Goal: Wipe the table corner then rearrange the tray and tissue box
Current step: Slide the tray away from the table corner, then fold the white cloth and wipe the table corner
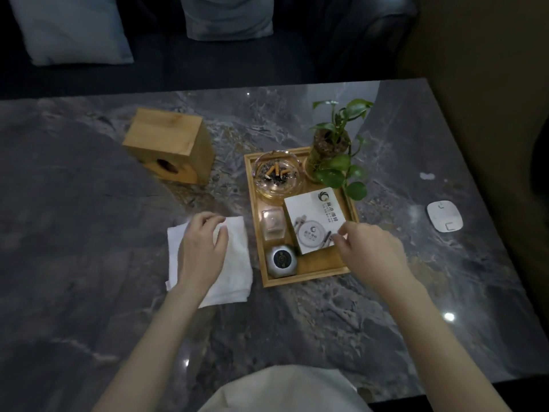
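A folded white cloth (234,269) lies on the dark marble table (89,233), left of a wooden tray (315,275). My left hand (202,251) rests on the cloth with fingers curled over its far edge. My right hand (368,254) is at the tray's right rim, fingertips touching the corner of a white card (312,215) that lies in the tray. The wooden tissue box (169,144) lies tipped on its side at the back left, its round hole facing me.
The tray also holds a glass ashtray (277,176) with cigarette butts, a small potted plant (332,147), a clear holder (273,224) and a round metal object (280,260). A white pad (444,215) lies to the right. A sofa with cushions (71,28) stands beyond the table.
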{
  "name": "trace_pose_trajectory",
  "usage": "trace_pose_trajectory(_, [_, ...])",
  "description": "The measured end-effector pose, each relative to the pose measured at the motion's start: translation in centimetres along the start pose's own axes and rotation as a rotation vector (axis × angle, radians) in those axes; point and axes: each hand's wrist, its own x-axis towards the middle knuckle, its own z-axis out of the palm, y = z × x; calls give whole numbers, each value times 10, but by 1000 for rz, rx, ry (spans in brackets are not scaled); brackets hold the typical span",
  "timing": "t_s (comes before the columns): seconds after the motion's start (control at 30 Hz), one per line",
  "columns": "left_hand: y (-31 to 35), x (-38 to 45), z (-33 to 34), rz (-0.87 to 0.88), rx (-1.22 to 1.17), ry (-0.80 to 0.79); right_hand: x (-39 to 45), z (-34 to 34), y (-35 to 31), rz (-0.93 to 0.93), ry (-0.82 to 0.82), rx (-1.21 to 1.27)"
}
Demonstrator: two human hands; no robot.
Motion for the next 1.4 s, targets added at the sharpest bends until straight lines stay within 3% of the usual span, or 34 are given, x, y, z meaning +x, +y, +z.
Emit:
trace_pose_trajectory(0.07, [-11,-20,-7,-46,22,88,-17,-1,-29,-135,126,173])
trace_pose_trajectory(0.17, [-34,-44,-11,-193,18,51,-34,20,-73,-294,173,464])
trace_pose_trajectory(0.3, [-66,-61,-13,-441,48,-29,-38,68,-120,-171,120,824])
trace_pose_trajectory(0.4, [-75,-67,-14,-514,22,-51,-28,97,-142,-84,43,723])
trace_pose_trajectory(0.6, [-66,-67,-11,-614,-151,-38,-24,126,-166,-2,85,299])
trace_pose_trajectory(0.73, [-66,-59,-11,-691,-242,-17,-26,131,-169,35,79,387])
trace_pose_trajectory(0.83, [-70,-52,-16,-756,-388,-42,-19,129,-169,127,12,668])
trace_pose_trajectory(0.97, [-72,-43,-19,-748,-560,-199,-8,120,-162,267,-136,913])
trace_pose_trajectory(1.17, [-58,-45,-22,-728,-708,-230,-7,94,-153,269,-469,1393])
trace_pose_trajectory(1.3, [-52,-50,-28,-825,-1218,-412,-11,76,-134,154,-645,1611])
trace_pose_trajectory(1.4, [-42,-51,-35,-831,-1388,-538,-13,55,-112,59,-673,1695])
